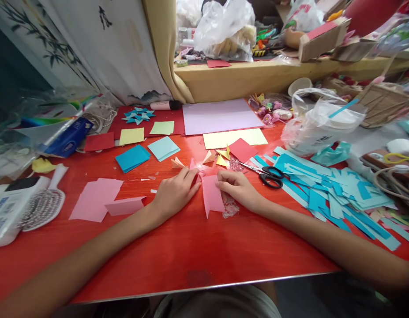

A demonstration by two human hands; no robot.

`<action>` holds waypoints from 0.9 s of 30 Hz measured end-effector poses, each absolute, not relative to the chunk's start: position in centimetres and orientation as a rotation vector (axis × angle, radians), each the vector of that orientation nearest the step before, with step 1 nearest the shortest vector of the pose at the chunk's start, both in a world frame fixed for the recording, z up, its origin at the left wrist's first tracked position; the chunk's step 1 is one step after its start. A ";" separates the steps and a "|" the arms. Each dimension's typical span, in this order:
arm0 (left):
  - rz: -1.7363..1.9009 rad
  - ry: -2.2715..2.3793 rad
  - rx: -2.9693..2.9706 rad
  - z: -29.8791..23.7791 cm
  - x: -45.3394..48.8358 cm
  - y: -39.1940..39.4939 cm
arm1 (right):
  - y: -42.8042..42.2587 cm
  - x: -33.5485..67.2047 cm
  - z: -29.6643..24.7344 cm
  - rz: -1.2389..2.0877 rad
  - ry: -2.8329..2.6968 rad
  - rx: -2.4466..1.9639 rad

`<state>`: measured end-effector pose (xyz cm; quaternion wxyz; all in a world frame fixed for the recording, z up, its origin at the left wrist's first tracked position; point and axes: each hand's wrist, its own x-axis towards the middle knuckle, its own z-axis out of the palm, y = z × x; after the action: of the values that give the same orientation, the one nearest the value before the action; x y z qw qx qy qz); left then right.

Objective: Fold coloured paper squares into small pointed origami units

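My right hand (238,189) pinches the right edge of a folded piece of pink paper (212,196) over the red table. To its left, my left hand (175,191) has its fingers curled together, with the fingertips at the paper's upper left, by a smaller pink bit (196,165). What lies under those fingertips is partly hidden. More pink sheets (95,199) lie left of my left hand, beside a creased pink piece (125,206). Beyond the hands are small folded orange and yellow pieces (223,155) and a red square (243,150). Black-handled scissors (270,176) lie right of my right hand.
Blue paper strips (330,190) are heaped at the right. Blue squares (133,158), a yellow square (132,136) and a lilac sheet (220,116) lie farther back. A hairbrush (47,201) is at left, a plastic bag (318,123) at right.
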<state>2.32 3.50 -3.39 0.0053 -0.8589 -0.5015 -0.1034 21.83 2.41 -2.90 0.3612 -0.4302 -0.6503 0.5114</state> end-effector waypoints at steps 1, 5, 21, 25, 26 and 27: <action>-0.338 -1.553 -2.697 -3.5 2.3 3.6 | 2.4 21.8 -2.9 1.311 -1.686 -1.111; -0.446 -1.440 -2.680 -3.6 2.0 3.6 | 2.5 21.7 -3.0 1.321 -1.694 -1.099; 0.107 -1.915 -2.781 1.1 -3.8 9.2 | 2.5 21.8 -3.1 1.202 -1.896 -1.154; 0.107 -1.948 -2.828 -0.1 -4.4 9.9 | 2.5 21.7 -3.1 1.220 -1.892 -1.153; 0.101 -1.971 -2.819 0.0 -4.4 9.9 | 2.5 21.7 -3.1 1.221 -1.890 -1.153; 0.100 -1.998 -2.802 0.2 -4.3 9.8 | 2.5 21.7 -3.0 1.220 -1.892 -1.154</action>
<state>-4.31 9.84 0.24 -0.1503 -0.8047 -0.5737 0.0286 21.67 2.46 -3.05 0.3013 -0.4348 -0.7131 0.4600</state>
